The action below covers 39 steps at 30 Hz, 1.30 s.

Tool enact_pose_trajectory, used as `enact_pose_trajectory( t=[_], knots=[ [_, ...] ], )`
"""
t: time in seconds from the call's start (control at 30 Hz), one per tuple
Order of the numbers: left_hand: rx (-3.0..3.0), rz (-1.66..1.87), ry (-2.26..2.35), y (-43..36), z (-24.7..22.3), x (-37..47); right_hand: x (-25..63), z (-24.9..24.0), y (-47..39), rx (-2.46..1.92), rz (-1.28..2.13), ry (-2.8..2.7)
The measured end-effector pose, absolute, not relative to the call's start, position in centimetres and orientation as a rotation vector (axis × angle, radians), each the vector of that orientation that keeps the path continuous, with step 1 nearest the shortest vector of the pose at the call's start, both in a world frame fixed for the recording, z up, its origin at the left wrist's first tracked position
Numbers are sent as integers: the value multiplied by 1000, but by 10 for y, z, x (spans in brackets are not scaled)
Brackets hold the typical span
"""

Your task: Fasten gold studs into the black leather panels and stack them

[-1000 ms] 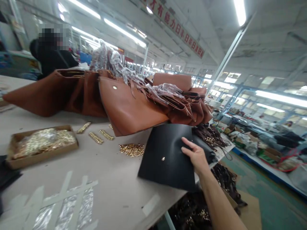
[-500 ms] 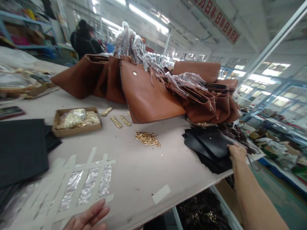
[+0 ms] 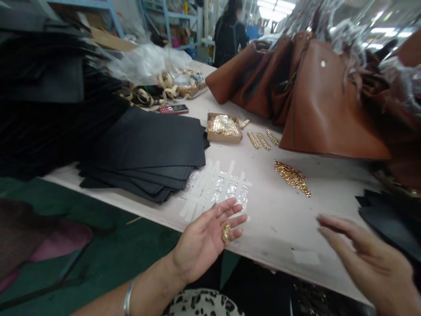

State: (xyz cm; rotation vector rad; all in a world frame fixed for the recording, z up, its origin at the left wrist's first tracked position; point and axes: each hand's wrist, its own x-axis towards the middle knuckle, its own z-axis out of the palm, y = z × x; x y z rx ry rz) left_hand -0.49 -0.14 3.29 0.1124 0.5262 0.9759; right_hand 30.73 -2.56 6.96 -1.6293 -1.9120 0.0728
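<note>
My left hand (image 3: 210,235) is palm up at the table's front edge, fingers loosely curled. It holds a few small gold metal pieces (image 3: 226,232), lying at the base of the fingers. My right hand (image 3: 370,259) hovers over the right of the table, somewhat blurred, thumb and fingers apart and nothing seen in it. Beyond and between the hands is a loose pile of gold metal pieces (image 3: 292,177). Beside the right hand lie black sheets (image 3: 391,224). Just past the left fingertips, clear film strips with pale tape (image 3: 230,188) are stuck to the table.
A stack of black sheets (image 3: 148,140) covers the left side. A small cardboard box of gold pieces (image 3: 224,138) stands behind, near short gold rows (image 3: 263,141). Brown leather bags (image 3: 332,105) fill the back right. A phone (image 3: 173,109) lies farther back. A person (image 3: 230,35) is in the background.
The view has swung left. My right hand has left the black sheets on the right and come back over the table. My left hand now shows its palm with gold pieces in it.
</note>
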Motion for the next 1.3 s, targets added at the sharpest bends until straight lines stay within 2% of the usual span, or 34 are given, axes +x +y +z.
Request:
enact_pose_trajectory(
  t=[0.13, 0.3, 0.5, 0.67, 0.93, 1.3],
  knots=[
    [103, 1030, 477, -4, 31, -11, 197, 55, -18, -1110, 495, -2233],
    [168, 1152, 481, -9, 24, -20, 130, 35, -21, -1123, 681, -2200],
    [262, 1216, 580, -10, 17, -31, 117, 23, -12, -1209, 607, -2109],
    [359, 1271, 641, -7, 9, -40, 105, 27, -2, -1272, 751, -2066],
    [562, 1120, 927, -5, 6, -63, 90, 34, 12, -1120, 514, -2273],
    [598, 1245, 1097, -9, -7, -82, 85, 15, 32, -892, 324, -2614]
  ],
)
